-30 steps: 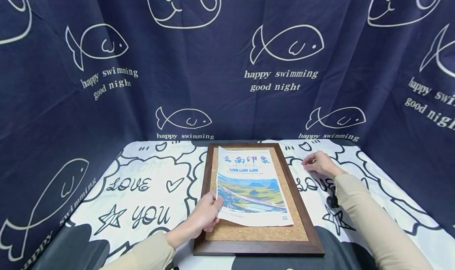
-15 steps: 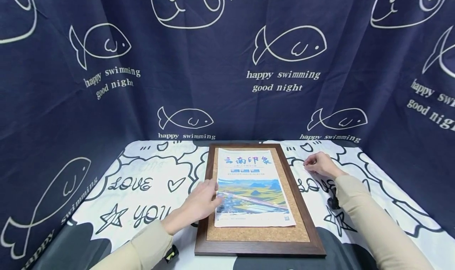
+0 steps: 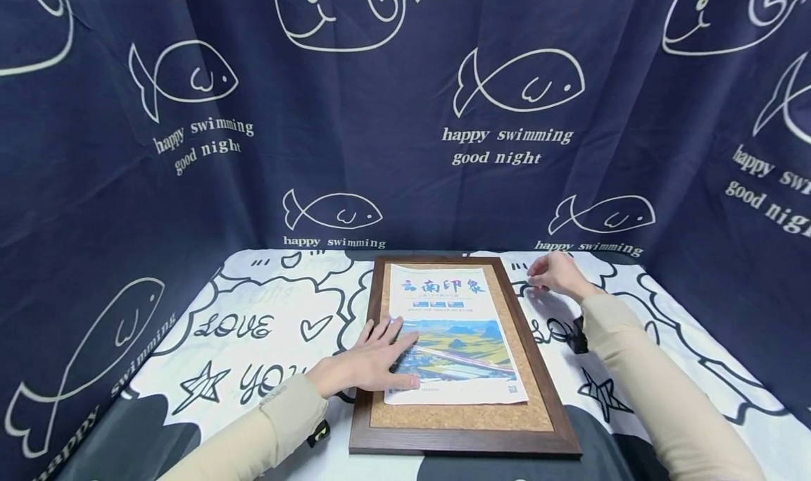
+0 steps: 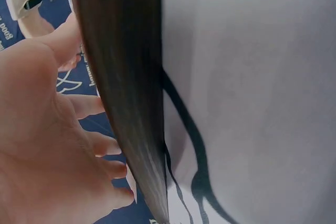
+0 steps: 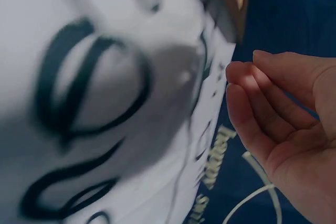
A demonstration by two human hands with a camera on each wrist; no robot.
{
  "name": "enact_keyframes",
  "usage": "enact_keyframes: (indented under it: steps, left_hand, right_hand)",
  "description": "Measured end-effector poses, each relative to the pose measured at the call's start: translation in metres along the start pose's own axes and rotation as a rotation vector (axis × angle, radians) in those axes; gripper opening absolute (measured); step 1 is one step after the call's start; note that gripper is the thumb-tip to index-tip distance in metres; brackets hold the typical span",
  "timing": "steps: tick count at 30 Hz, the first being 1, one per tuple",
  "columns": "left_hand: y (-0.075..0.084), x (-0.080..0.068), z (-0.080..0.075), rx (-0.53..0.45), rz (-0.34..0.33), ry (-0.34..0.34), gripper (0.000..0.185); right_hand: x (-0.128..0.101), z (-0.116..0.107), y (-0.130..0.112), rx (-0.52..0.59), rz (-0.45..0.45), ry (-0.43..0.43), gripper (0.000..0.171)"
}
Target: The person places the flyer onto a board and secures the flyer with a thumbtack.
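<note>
A printed poster (image 3: 453,336) with blue lettering and a landscape picture lies on a cork board (image 3: 459,417) in a dark brown wooden frame (image 3: 465,441). My left hand (image 3: 374,361) rests on the poster's lower left part, fingers spread and fairly straight, crossing the frame's left side. In the left wrist view its palm shows beside the frame edge (image 4: 123,77). Right of the board's upper corner, my right hand (image 3: 557,273) is above the cloth. Its thumb and fingertips come together in a pinch (image 5: 247,74); the small thing there is too hidden to identify.
A white cloth (image 3: 253,312) with black drawings and lettering covers the table. Dark blue curtains (image 3: 405,150) with white fish prints stand behind and at both sides. A dark wrist strap (image 3: 577,336) shows by the right sleeve.
My left hand has let go of the poster's left edge and laid its fingers on it. The lifted poster now lies flat. My right hand has moved slightly left, towards the board.
</note>
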State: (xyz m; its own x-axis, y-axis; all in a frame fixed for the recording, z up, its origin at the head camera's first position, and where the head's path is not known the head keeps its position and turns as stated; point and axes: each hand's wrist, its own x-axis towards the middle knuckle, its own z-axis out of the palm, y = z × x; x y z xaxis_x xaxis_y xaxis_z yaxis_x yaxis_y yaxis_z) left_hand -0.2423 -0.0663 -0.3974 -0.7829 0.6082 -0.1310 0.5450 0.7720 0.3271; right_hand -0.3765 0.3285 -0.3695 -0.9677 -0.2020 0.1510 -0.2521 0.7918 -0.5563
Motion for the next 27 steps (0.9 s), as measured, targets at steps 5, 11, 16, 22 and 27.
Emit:
enact_keyframes:
  steps: [5,11,16,22,27]
  left_hand:
    - [-0.004,0.001,0.004,0.006,0.006,-0.018,0.084]
    - [-0.002,0.000,0.004,0.017,-0.002,-0.009,0.084]
    - [0.001,-0.001,0.001,0.038,-0.010,-0.015,0.084]
    - [0.002,-0.001,0.001,0.033,-0.013,-0.018,0.083]
    - [0.002,-0.001,0.002,0.019,-0.008,-0.022,0.084]
  right_hand:
    - [0.017,0.008,-0.026,0.007,-0.050,-0.001,0.013]
    - [0.038,0.023,-0.057,-0.012,-0.118,0.019,0.007]
    - [0.055,0.041,-0.075,-0.019,-0.110,0.021,0.005]
    - [0.069,0.063,-0.091,-0.012,-0.066,-0.013,0.001]
    - [0.074,0.078,-0.096,-0.049,-0.065,-0.016,0.003]
